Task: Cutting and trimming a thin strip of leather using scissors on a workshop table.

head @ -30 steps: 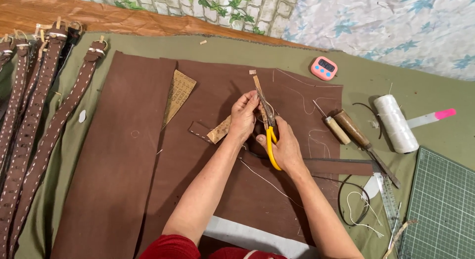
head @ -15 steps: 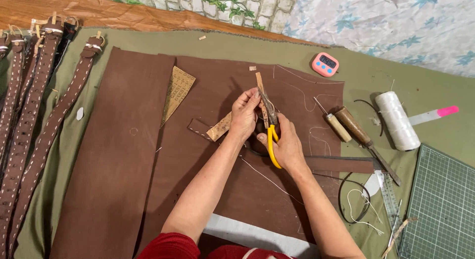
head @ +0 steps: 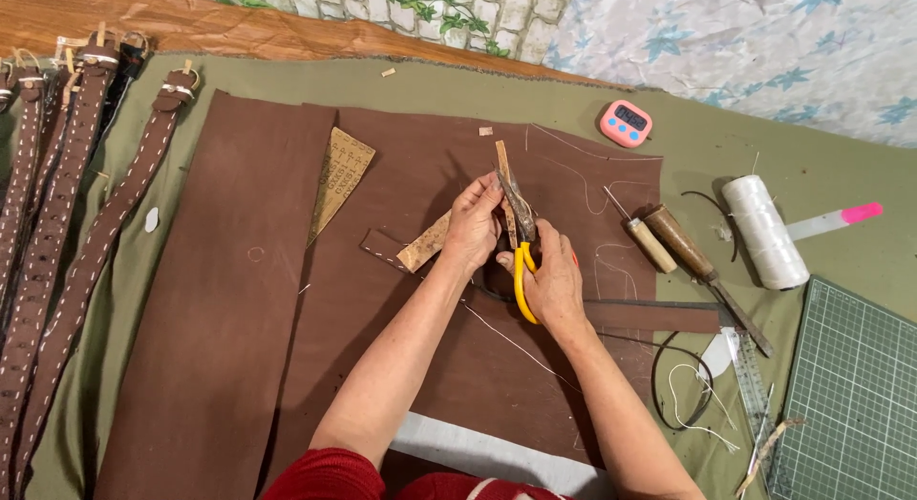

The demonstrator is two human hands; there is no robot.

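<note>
Olive-green cloth (head: 812, 175) covers the table, with broad brown leather sheets (head: 229, 299) laid over it. Above the leather, the left hand (head: 473, 228) pinches a narrow tan leather strip (head: 504, 190), while the right hand (head: 552, 280) grips yellow-handled scissors (head: 521, 247), blades against the strip. Stitched belts (head: 57, 233) lie far left; a white thread spool (head: 764, 231) sits at right.

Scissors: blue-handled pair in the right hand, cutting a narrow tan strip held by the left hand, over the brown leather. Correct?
Not quite: the scissors have yellow handles, not blue. The head view shows the rest holds: right hand works them, left hand holds the narrow tan strip over the brown leather.
</note>
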